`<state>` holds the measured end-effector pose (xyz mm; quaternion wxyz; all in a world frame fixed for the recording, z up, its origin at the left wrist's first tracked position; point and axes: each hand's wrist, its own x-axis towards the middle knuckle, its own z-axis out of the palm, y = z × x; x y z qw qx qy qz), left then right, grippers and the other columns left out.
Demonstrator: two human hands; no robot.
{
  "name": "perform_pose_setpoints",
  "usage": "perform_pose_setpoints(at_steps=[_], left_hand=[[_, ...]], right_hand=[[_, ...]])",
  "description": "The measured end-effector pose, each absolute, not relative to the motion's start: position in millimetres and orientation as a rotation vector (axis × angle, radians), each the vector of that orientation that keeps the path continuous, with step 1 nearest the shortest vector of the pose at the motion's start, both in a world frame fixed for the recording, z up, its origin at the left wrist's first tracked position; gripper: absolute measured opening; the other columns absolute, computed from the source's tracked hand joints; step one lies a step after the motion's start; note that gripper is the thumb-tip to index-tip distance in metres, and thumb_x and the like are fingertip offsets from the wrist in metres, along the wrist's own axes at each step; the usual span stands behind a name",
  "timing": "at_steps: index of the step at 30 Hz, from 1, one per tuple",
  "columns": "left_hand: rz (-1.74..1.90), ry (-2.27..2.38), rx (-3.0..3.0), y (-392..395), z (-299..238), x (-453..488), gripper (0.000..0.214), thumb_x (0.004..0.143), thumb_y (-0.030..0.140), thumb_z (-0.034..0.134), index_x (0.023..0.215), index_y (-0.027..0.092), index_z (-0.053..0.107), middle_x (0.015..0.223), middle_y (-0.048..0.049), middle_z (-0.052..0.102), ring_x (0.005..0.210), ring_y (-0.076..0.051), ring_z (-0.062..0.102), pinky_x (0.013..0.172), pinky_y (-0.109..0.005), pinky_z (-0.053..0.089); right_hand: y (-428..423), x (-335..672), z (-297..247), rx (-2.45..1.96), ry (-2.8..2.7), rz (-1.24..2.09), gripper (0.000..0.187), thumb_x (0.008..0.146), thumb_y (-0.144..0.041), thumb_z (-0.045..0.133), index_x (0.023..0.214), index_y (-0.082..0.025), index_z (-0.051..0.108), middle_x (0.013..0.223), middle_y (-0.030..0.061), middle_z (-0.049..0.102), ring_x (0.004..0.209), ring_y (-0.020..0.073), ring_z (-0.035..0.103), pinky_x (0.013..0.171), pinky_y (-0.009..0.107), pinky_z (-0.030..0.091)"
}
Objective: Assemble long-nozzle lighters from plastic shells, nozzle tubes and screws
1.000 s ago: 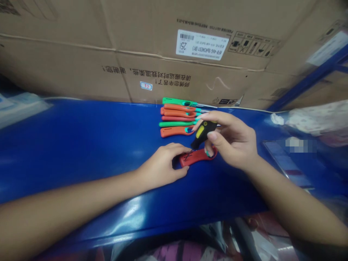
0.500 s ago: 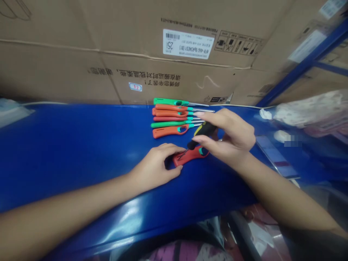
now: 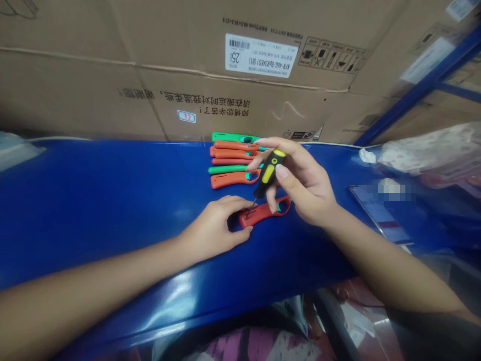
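Note:
A red long-necked lighter (image 3: 265, 213) lies on the blue surface, its butt end pinched between the thumb and fingers of my left hand (image 3: 218, 225). In my right hand (image 3: 306, 185) is a small black and yellow screwdriver (image 3: 268, 173), tilted with its handle up. The screwdriver's thin shaft points down at the slot near the lighter's butt end; whether the tip touches it I cannot tell. Just beyond, several more lighters lie side by side, among them an orange lighter (image 3: 233, 180) and a green lighter (image 3: 229, 136). My right hand hides their metal necks.
A large cardboard box (image 3: 180, 60) stands along the back of the blue table (image 3: 112, 200). To the right lie a phone (image 3: 379, 213) and plastic-wrapped goods (image 3: 428, 150). A blue metal post (image 3: 406, 95) rises behind them. At the far left sits a clear bag (image 3: 18, 153).
My right hand has turned and lifted the screwdriver into a steeper tilt, showing its yellow end. My left hand and the red lighter have stayed in place.

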<state>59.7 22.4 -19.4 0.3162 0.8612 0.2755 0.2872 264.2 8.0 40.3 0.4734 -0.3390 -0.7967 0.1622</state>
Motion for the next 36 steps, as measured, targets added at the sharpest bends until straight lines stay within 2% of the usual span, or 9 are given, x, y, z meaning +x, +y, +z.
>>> perform_pose_setpoints(at_steps=[5,10,15,18,22,25,28,33,36], left_hand=[[0.783,0.713,2.278,22,-20,59,0.034,0.081,0.017,0.070,0.116,0.018,0.068,0.113,-0.0056,0.073,0.102,-0.021,0.068,0.093,-0.035,0.054],[0.770,0.706,2.259,23,-20,59,0.033,0.081,0.016,0.069,0.114,0.017,0.068,0.113,-0.0064,0.072,0.102,-0.021,0.068,0.094,-0.035,0.054],[0.789,0.709,2.275,22,-19,59,0.030,0.081,0.016,0.070,0.111,0.018,0.070,0.104,-0.0038,0.073,0.094,-0.019,0.068,0.088,-0.032,0.055],[0.783,0.705,2.269,22,-20,59,0.032,0.081,0.016,0.070,0.114,0.018,0.069,0.107,-0.0041,0.073,0.097,-0.019,0.068,0.089,-0.032,0.054],[0.748,0.709,2.258,23,-20,59,0.034,0.082,0.017,0.069,0.116,0.017,0.068,0.113,-0.0064,0.073,0.103,-0.021,0.068,0.094,-0.035,0.054],[0.748,0.709,2.259,23,-20,59,0.034,0.082,0.018,0.069,0.116,0.017,0.068,0.115,-0.0074,0.072,0.104,-0.022,0.068,0.096,-0.036,0.053],[0.752,0.707,2.257,23,-20,58,0.035,0.082,0.018,0.069,0.117,0.017,0.068,0.115,-0.0071,0.072,0.105,-0.022,0.068,0.095,-0.036,0.054],[0.768,0.701,2.255,23,-19,59,0.034,0.081,0.016,0.069,0.115,0.018,0.069,0.113,-0.0071,0.073,0.102,-0.022,0.069,0.093,-0.036,0.055],[0.762,0.702,2.258,22,-18,60,0.034,0.080,0.016,0.070,0.114,0.017,0.069,0.113,-0.0073,0.073,0.102,-0.022,0.069,0.093,-0.036,0.054]], right_hand=[[9,264,38,-0.764,-1.847,0.093,0.029,0.087,-0.036,0.074,0.112,-0.024,0.068,0.105,0.0042,0.073,0.083,0.0183,0.070,0.066,0.029,0.060],[5,267,47,-0.841,-1.955,0.405,0.038,0.106,-0.035,0.038,0.139,-0.026,0.055,0.117,0.0059,0.071,0.061,0.0097,0.065,0.055,0.026,0.058],[3,265,49,-0.730,-1.939,0.096,0.027,0.093,-0.035,0.067,0.118,-0.025,0.070,0.102,0.0041,0.076,0.073,0.0159,0.069,0.063,0.029,0.059],[2,264,46,-0.700,-1.912,-0.135,0.024,0.095,-0.034,0.063,0.115,-0.023,0.072,0.097,0.0050,0.076,0.080,0.0190,0.070,0.076,0.035,0.061],[3,262,44,-0.910,-1.863,0.321,0.037,0.107,-0.035,0.036,0.135,-0.028,0.059,0.108,0.0036,0.073,0.060,0.0108,0.065,0.056,0.027,0.059],[8,263,40,-0.872,-1.797,0.371,0.028,0.100,-0.036,0.055,0.125,-0.027,0.065,0.103,0.0016,0.074,0.053,0.0088,0.060,0.048,0.023,0.054],[12,266,37,-0.838,-1.733,0.113,0.021,0.090,-0.035,0.071,0.108,-0.026,0.074,0.100,0.0021,0.075,0.065,0.0134,0.065,0.058,0.028,0.058],[14,265,34,-0.890,-1.757,0.519,0.037,0.106,-0.033,0.037,0.137,-0.032,0.057,0.112,0.0020,0.073,0.048,0.0082,0.059,0.048,0.026,0.055],[16,263,32,-0.843,-1.733,0.554,0.030,0.101,-0.033,0.052,0.129,-0.030,0.061,0.111,0.0014,0.072,0.046,0.0064,0.056,0.042,0.023,0.050]])
